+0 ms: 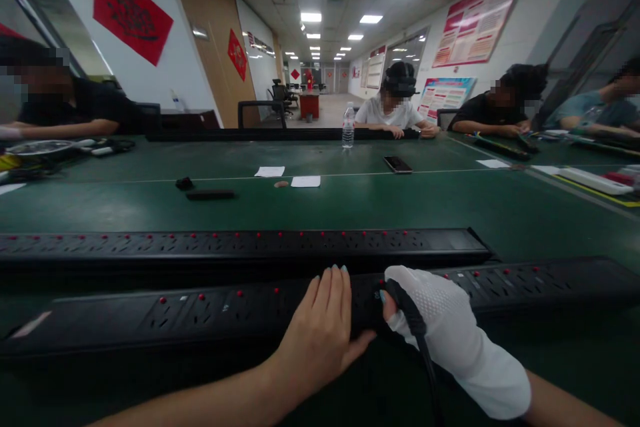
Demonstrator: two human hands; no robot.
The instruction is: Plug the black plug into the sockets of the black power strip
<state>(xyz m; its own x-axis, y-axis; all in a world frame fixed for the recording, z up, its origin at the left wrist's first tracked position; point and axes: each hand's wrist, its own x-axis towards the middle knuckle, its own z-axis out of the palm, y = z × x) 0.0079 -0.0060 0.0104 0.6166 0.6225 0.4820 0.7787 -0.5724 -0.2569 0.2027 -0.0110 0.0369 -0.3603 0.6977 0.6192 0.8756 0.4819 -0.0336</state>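
A long black power strip (195,327) with red indicator lights and numbered outlets lies across the table in front of me. My left hand (320,320), bare, rests on its middle, fingers straight and thumb apart near the front edge. My right hand (435,320) wears a white fabric glove, with the thumb tip exposed. It is closed on a black power plug (405,303), held against the strip just right of my left hand. From the plug a black cable hangs down toward me. The plug's front end is hidden, so I cannot tell whether it sits in an outlet.
Behind lies a second black power strip (240,247). Farther back are a black bar (210,194), paper slips (305,181), a phone (398,165) and a water bottle (348,127). Several people sit around the green table (350,203); cables (105,147) lie at far left.
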